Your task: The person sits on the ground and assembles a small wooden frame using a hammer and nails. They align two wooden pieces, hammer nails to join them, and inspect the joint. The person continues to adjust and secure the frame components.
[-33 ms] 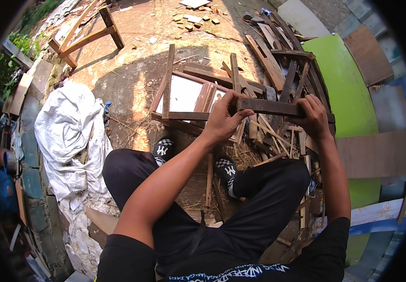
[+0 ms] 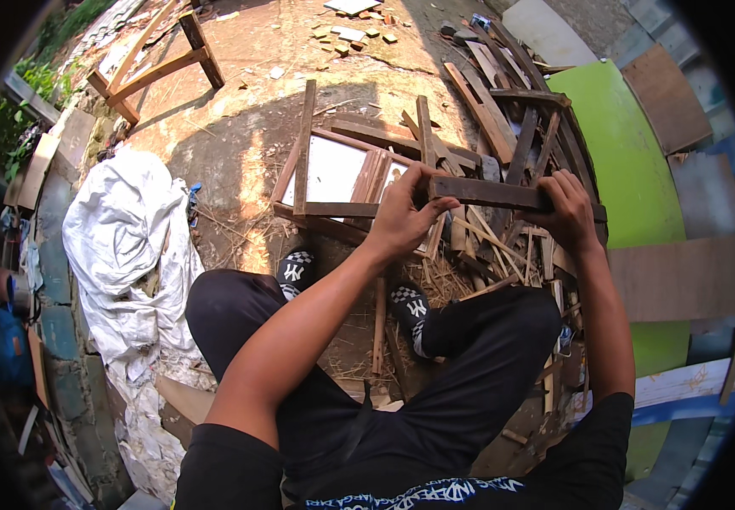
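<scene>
Dark, weathered timber: one short wooden batten [image 2: 490, 194] is being held level over a heap of scrap wood [image 2: 503, 127], in front of the seated person's knees. The left hand [image 2: 405, 217] is being closed round the batten's left end, fingers curled over the top edge and thumb stretched along the near face. The right hand [image 2: 564, 208] is being wrapped over the right end in a full grip, so the piece is being carried at both ends.

Handling, as judged: the batten is being taken for stiff and fairly light, since it is being kept level with no sag. The surface is looking rough and dry, so slipping is being thought unlikely, while splinters or old nails are to be expected. An end hold, as now, is being judged sound; a hold nearer the middle would serve for one hand.

Nearby items: a framed pale panel [image 2: 331, 170] is lying on the ground just behind the left hand. A white crumpled sack [image 2: 125, 238] is lying to the left. A green board [image 2: 627, 153] is lying to the right, beside the heap. Black patterned shoes [image 2: 295, 272] are resting on the dirt ground [image 2: 257, 85] among loose slats.
</scene>
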`<state>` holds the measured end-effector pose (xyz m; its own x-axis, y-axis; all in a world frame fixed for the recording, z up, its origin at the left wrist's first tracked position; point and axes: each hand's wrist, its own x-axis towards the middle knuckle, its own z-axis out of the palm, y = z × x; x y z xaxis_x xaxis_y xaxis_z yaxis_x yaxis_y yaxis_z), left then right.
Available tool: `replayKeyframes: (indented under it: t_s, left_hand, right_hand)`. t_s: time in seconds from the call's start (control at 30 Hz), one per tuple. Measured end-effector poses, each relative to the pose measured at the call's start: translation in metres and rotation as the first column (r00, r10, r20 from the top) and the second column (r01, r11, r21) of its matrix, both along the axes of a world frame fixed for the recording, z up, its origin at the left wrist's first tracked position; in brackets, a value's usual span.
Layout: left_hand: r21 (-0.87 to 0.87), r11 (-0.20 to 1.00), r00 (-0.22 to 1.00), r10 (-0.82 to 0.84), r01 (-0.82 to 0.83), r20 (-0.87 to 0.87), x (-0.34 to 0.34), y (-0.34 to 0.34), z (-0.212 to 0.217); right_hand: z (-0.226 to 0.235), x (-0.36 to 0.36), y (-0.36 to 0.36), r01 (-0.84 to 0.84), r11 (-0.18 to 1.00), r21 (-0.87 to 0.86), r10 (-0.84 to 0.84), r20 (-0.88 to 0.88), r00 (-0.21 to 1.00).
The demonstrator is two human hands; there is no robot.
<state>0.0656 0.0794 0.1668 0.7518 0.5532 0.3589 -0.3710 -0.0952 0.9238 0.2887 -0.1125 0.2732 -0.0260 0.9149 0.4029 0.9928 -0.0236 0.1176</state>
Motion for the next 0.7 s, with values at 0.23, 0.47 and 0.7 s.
replayKeyframes:
  t_s: [0.23,0.47,0.7]
  left_hand:
    - [-0.022,1.0,1.0,0.006,-0.006,0.003,0.001,0.001,0.0]
    - [0.008,1.0,0.999,0.014,-0.015,0.029,0.005,0.005,-0.002]
    - [-0.007,0.999,0.999,-0.041,0.041,-0.031,0.003,0.003,0.005]
  right_hand:
    - [0.001,0.005,-0.008,0.051,0.996,0.078,-0.039,-0.149,0.988]
    - [0.02,-0.016,0.001,0.098,0.973,0.207,-0.021,-0.344,0.939]
    - [0.025,-0.051,0.023,0.128,0.965,0.23,0.074,-0.704,0.707]
